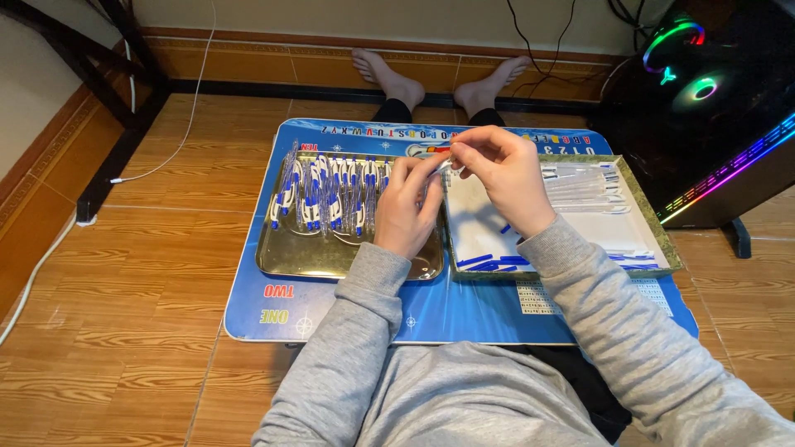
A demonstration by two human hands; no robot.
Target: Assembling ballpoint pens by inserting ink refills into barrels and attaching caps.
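Gold metal tray [281, 263] at left: assembled blue-and-clear pens [331, 194] lie in row, long axes running away from person.

Left hand [406, 207] above tray's right edge, fingers curled, tips pinching one end of clear pen barrel [445, 163].

Barrel held between both hands, above gap between trays, long axis roughly left-right.

Right hand [505, 174] touching left hand, thumb and forefinger pressed together on barrel's other end.

White-lined tray [662, 240] at right: blue pen parts [497, 263] at near edge, clear barrels [580, 186] at far side.
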